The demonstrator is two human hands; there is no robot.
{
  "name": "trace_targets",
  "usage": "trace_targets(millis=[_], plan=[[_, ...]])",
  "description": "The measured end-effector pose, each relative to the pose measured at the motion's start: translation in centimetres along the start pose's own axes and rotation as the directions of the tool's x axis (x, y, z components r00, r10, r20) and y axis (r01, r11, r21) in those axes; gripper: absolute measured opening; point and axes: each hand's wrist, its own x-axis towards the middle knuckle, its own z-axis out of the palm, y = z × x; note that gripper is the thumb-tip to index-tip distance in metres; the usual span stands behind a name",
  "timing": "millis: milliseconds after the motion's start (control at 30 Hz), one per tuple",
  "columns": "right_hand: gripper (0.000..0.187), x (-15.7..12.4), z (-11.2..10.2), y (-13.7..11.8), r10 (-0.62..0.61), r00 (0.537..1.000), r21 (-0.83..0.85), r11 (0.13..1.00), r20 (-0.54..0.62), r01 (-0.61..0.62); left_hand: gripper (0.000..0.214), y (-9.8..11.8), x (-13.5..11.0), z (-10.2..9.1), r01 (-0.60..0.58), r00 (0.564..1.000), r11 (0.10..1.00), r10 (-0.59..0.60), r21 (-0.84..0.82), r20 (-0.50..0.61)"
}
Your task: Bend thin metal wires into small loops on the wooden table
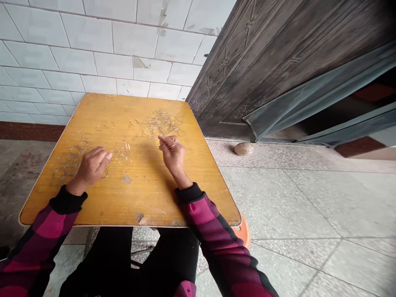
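White wall tiles [95, 37], stained and chipped in places, stand behind the far edge of a yellow-brown wooden table [148, 185]. We note worn patches on its top, one of them near the front edge. To the right we record a dark carved door [247, 62], a blue-grey curtain [278, 109] and a speckled floor [293, 198], with a rounded object [243, 149] lying near the doorway. Part of an orange stool [245, 231] shows beyond the table's near right corner.

We find the right hand [173, 153] over the right-hand part of the table, thumb and forefinger pinched together on a thin wire piece [172, 132], whose bright end points away from the person. Just beyond it lies a tangled heap of wire loops [161, 122].

We find the left hand [93, 165] at the inner side of a looser spread of bent wires [69, 160]. Its fingers are curled in and drawn together, with the thumb against them; we cannot tell whether anything sits between them. Between the hands, nearer the left, we see a small group of short wires [124, 153]. One looped wire [105, 125] lies apart, farther back. Both sleeves [213, 231] are checked magenta and black, with black cuffs.
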Motion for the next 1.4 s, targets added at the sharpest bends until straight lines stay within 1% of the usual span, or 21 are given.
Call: trace_targets(millis=[33,100,167,267,333,400,467,533,633,700,767,800,867,933,1000,1067,1133,1200,1300,1367,1400], plan=[[0.027,-0.1,-0.1,0.0,0.029,0.999,0.015,0.999,0.025,-0.029,0.032,-0.3,0.0,-0.3,0.065,0.996,0.998,-0.064,0.003,-0.068],[0.029,-0.3,-0.1,-0.2,0.075,0.990,0.024,0.997,0.123,-0.078,0.031,-0.9,0.1,-0.7,0.179,0.968,0.983,-0.169,0.037,-0.188],[0.028,-0.5,0.0,-0.5,0.110,0.959,0.004,0.993,0.262,-0.115,0.029,-1.8,0.1,-0.5,0.256,0.944,0.962,-0.227,0.097,-0.240],[0.022,-0.6,-0.1,-1.1,0.146,0.897,-0.059,0.989,0.417,-0.134,0.020,-3.2,0.2,0.7,0.289,0.950,0.945,-0.264,0.150,-0.168],[0.022,-0.6,-0.2,-1.5,0.173,0.869,-0.102,0.985,0.463,-0.142,0.017,-4.0,0.2,1.6,0.313,0.949,0.935,-0.300,0.169,-0.096],[0.022,-0.6,-0.3,-1.7,0.203,0.846,-0.125,0.979,0.492,-0.161,0.020,-4.6,0.1,2.1,0.343,0.939,0.918,-0.337,0.199,-0.063],[0.022,-0.7,-0.4,-1.7,0.221,0.823,-0.133,0.975,0.523,-0.177,0.026,-4.6,0.1,2.1,0.349,0.937,0.908,-0.337,0.233,-0.089],[0.024,-0.7,-0.4,-1.9,0.233,0.803,-0.139,0.973,0.549,-0.186,0.030,-4.0,0.2,1.8,0.323,0.944,0.914,-0.292,0.246,-0.153],[0.027,-0.9,-0.4,-2.4,0.256,0.774,-0.164,0.967,0.579,-0.197,0.024,-1.9,0.5,1.5,0.241,0.955,0.961,-0.210,0.136,-0.208],[0.027,-1.0,-0.5,-3.0,0.248,0.749,-0.159,0.969,0.614,-0.190,0.020,-0.1,0.7,1.8,0.156,0.978,0.987,-0.161,-0.050,-0.132],[0.027,-1.2,-0.5,-3.6,0.221,0.719,-0.136,0.975,0.659,-0.176,0.022,1.6,0.7,2.6,0.113,0.992,0.960,-0.122,-0.255,-0.022],[0.028,-1.4,-0.6,-3.9,0.208,0.704,-0.129,0.978,0.679,-0.164,0.023,2.2,0.7,3.0,0.125,0.992,0.927,-0.120,-0.353,0.034],[0.028,-1.6,-0.6,-4.6,0.187,0.684,-0.145,0.982,0.705,-0.119,0.025,3.0,0.5,3.7,0.218,0.975,0.830,-0.161,-0.513,0.153],[0.029,-1.9,-0.6,-5.4,0.164,0.684,-0.196,0.980,0.710,-0.032,0.028,3.3,0.3,3.9,0.363,0.929,0.706,-0.219,-0.609,0.300],[0.032,-2.3,-0.6,-6.2,0.159,0.694,-0.282,0.957,0.702,0.066,0.033,3.4,0.3,3.7,0.477,0.875,0.588,-0.248,-0.654,0.415],[0.033,-2.6,-0.6,-6.9,0.186,0.697,-0.384,0.913,0.693,0.138,0.037,3.4,0.3,3.5,0.521,0.852,0.509,-0.263,-0.685,0.453],[0.033,-2.9,-0.7,-7.5,0.215,0.689,-0.458,0.869,0.692,0.188,0.040,3.5,0.4,3.6,0.537,0.843,0.492,-0.288,-0.686,0.454],[0.033,-3.0,-0.7,-7.8,0.221,0.686,-0.485,0.847,0.694,0.218,0.038,3.6,0.4,3.9,0.556,0.831,0.508,-0.321,-0.658,0.455],[0.032,-3.0,-0.8,-7.8,0.199,0.691,-0.446,0.873,0.695,0.198,0.029,3.5,0.4,4.2,0.585,0.811,0.507,-0.351,-0.633,0.468],[0.032,-3.0,-0.9,-7.7,0.155,0.675,-0.325,0.936,0.721,0.132,0.028,3.3,0.3,4.0,0.610,0.793,0.453,-0.335,-0.651,0.509],[0.031,-2.9,-0.9,-7.5,0.136,0.651,-0.233,0.970,0.747,0.065,0.030,3.2,0.2,3.8,0.623,0.782,0.411,-0.312,-0.665,0.540]])
